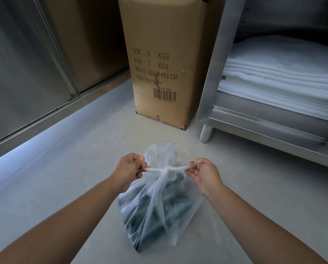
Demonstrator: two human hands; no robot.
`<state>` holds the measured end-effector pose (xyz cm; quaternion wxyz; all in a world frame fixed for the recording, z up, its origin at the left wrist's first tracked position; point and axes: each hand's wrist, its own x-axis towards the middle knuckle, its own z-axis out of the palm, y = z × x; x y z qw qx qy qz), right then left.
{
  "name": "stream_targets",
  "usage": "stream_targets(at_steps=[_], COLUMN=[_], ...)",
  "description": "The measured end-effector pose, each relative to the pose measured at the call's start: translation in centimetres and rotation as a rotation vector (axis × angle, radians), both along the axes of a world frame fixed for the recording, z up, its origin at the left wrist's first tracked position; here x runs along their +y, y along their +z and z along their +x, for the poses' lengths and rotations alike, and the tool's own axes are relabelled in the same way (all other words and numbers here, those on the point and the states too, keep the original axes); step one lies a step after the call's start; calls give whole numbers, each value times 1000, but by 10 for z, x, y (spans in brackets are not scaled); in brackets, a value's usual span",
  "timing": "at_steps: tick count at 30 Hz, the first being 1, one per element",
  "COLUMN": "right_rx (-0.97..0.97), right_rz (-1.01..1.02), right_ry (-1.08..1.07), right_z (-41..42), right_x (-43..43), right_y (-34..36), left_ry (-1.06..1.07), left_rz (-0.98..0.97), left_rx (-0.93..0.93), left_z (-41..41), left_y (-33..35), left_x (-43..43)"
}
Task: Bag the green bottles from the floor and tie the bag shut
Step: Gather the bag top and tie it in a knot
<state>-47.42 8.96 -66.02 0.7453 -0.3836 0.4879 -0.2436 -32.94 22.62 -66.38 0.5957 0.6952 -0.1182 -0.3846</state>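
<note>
A clear plastic bag [159,212] stands on the pale floor in the middle of the view. Dark green bottles [170,208] show through its side, lying packed together inside. The bag's neck is gathered and a twisted white knot [164,170] sits across it. My left hand [129,168] pinches the left tail of the knot. My right hand [203,173] pinches the right tail. The two tails are stretched out taut and level between the hands. Loose plastic puffs up above the knot.
A tall cardboard box [165,60] stands on the floor right behind the bag. A steel shelf unit [254,119] with folded white cloths [285,73] is at the right. Steel cabinet doors [25,73] line the left wall.
</note>
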Motion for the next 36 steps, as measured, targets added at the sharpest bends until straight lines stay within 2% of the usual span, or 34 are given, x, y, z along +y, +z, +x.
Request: stream_targets(at_steps=[8, 14, 36], right_rx=[220, 329, 276], right_rz=[-2, 36, -53], right_ry=[-70, -118, -26], right_z=[-9, -22, -30], right_x=[-27, -47, -46], right_y=[-22, -29, -20], left_ry=[-10, 18, 103], left_rz=[153, 190, 238], left_rx=[-11, 1, -4], left_z=[20, 30, 45], left_y=[-17, -26, -24], left_x=[24, 33, 40])
